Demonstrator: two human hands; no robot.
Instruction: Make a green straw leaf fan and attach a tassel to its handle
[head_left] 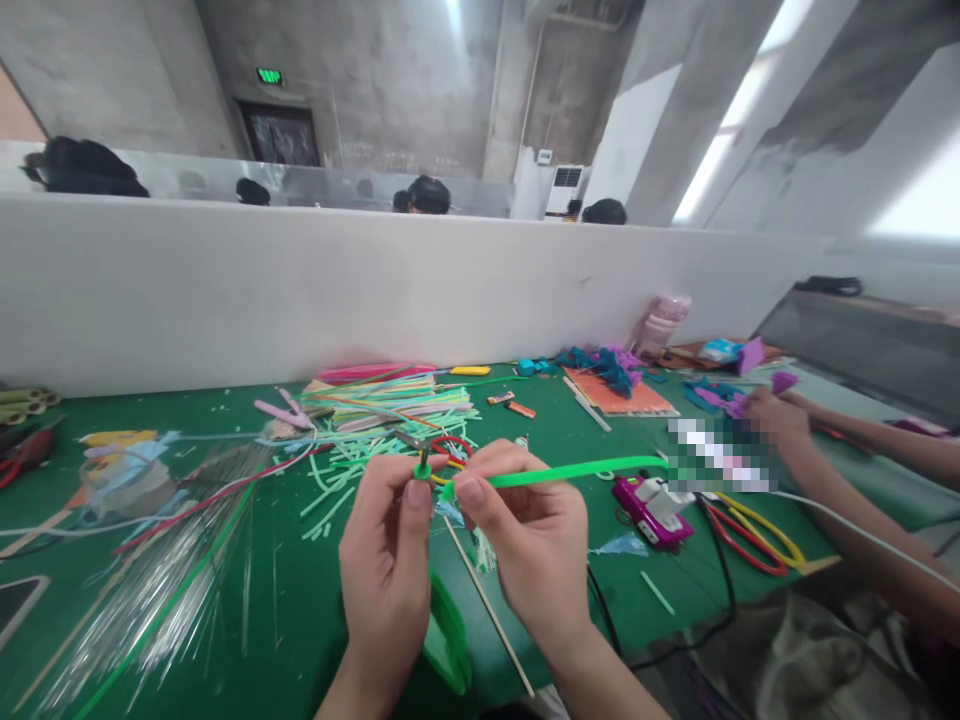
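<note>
left hand [386, 560]: we pinch a small green coil [422, 469] on a thin dark tool [424, 452], above the tabletop [300, 600].
right hand [525, 540]: thumb and finger clamp the green strip [570, 473] just beside the coil.
doing it well: we judge that steady tension and level edges make a tight winding.
materials: the strip is thin, flat and matte; the loose coloured strips [390, 400] behind look alike.

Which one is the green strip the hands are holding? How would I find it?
Find the big green table, then the left hand and right hand near its front edge. The green strip is pinched between them and stretches off to the right. Unlike the thin strips piled behind, it is wide, bright green and held off the table.
</note>
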